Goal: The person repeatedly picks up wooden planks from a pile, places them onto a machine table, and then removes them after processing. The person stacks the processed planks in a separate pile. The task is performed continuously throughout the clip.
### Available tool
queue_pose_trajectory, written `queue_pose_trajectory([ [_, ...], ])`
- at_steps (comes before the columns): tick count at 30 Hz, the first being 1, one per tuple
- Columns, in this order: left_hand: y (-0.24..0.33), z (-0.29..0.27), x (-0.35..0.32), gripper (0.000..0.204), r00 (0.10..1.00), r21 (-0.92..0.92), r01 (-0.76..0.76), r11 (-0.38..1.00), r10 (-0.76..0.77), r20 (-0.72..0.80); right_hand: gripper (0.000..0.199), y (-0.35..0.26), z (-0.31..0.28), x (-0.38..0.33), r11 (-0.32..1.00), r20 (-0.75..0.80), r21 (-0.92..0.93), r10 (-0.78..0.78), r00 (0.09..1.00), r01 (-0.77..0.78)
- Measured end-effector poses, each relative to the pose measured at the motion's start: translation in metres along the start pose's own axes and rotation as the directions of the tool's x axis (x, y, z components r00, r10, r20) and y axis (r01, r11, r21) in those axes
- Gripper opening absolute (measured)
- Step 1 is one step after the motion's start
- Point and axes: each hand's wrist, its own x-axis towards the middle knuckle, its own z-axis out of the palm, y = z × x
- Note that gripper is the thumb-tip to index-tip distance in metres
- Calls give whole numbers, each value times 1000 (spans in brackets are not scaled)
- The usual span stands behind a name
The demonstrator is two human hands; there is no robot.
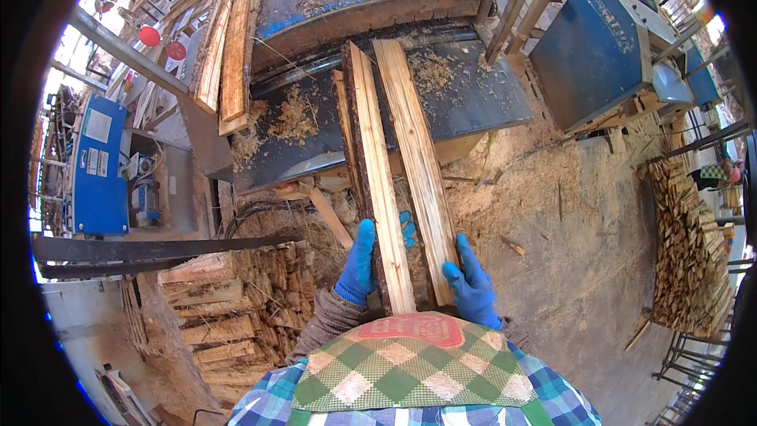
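Both hands are seen in blue gloves at the near ends of two long wooden slabs: the left hand (pixel 359 262) is closed around the bark-edged slab (pixel 377 181), with the fingers wrapped over its left edge, and the right hand (pixel 471 284) is closed on the near end of the paler slab (pixel 414 150) just beside it. The far ends of both slabs are laid on the dark steel machine table (pixel 489 95), which is covered with sawdust. More rough boards (pixel 229 47) are leaned on the left side of the table. A stack of cut wood (pixel 236 308) is placed close below the left forearm, and a blue control box (pixel 98 166) is seen further left. To the right a blue machine housing (pixel 591 51) stands near the table, and another pile of offcuts (pixel 690 252) is kept well apart; between them a bare sawdust floor (pixel 568 221) is left open
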Motion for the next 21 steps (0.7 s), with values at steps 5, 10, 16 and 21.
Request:
queue_pose_trajectory([
  [5,7,-1,22,98,991,4,-9,1000,10,-133,56,-32,0,25,999,-1,-21,-31,1000,31],
  [10,12,6,32,91,987,-38,-62,997,55,-151,54,-33,-3,21,998,-18,19,61,998,-61],
  [16,7,-1,35,74,992,-153,-48,987,29,-126,52,-27,8,60,998,-50,-39,-54,997,52],
  [21,1,-11,37,74,996,-189,-46,981,29,-88,42,-13,23,108,927,-111,-249,-314,943,279],
])
